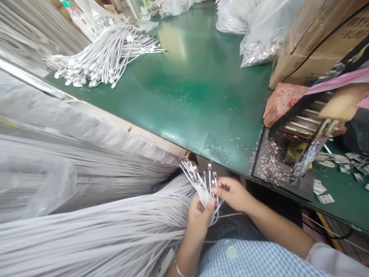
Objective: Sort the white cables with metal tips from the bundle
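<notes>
At the far left, a great sheaf of white cables (86, 231) lies across the person's lap side, partly under clear plastic sheeting (43, 115), its strands running toward the middle of the view. Further back on the green worktop (196, 88) rests a separate pile of finished white cables (100, 57), their connector ends fanned toward the near edge.

Below the worktop's front edge, the left hand (200, 219) is closed around a small bunch of cable ends (201, 181) drawn from the sheaf, thumb pressed over the strands, a bangle at the wrist. The metal connector tips stand up and splay out just above it. Just beside, the right hand (233, 194) pinches narrowly at one or two of those upright ends with its fingertips, the other fingers curled in.

To the right, a small press-like tool (311, 150) sits on the worktop amid scattered metal scraps (271, 165), with a reddish brick (282, 102) and a cardboard box (317, 38) behind it, and clear bags (256, 30) of small parts beside the box.
</notes>
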The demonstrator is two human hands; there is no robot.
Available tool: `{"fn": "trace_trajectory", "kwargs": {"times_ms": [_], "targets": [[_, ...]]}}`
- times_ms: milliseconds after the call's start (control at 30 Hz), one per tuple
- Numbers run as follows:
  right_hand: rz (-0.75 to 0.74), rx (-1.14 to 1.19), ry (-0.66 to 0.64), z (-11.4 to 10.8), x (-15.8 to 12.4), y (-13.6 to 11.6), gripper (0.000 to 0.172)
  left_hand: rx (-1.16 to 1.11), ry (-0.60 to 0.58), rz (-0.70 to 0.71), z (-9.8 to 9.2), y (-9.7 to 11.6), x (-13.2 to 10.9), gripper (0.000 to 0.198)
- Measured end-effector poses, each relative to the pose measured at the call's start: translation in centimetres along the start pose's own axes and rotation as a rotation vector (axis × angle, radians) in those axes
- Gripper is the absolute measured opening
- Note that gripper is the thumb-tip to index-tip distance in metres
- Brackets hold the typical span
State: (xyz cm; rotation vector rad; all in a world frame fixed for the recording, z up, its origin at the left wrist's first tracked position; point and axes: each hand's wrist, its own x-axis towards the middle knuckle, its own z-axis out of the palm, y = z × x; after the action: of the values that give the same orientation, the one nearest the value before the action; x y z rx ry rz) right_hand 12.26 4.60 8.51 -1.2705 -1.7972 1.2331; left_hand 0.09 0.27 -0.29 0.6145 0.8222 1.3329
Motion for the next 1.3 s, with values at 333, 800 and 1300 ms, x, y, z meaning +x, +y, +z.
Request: {"fn": "trace_trajectory", "kwargs": {"times_ms": [333, 800, 1300], "targets": [[0.059, 0.05, -0.018, 0.05, -0.08, 0.53, 0.053, 0.004, -0.014, 0.055, -0.33, -0.22, 0.08, 0.048], [0.005, -0.099, 0.038, 0.03, 0.02, 0.36, 0.036, -0.001, -0.038, 0.063, -0.65, -0.8, 0.29, 0.041], [-0.012, -0.033, 0.071, -0.06, -0.03, 0.36, 0.044, 0.037, -0.098, 0.009, -0.51, -0.28, -0.11, 0.045]]}}
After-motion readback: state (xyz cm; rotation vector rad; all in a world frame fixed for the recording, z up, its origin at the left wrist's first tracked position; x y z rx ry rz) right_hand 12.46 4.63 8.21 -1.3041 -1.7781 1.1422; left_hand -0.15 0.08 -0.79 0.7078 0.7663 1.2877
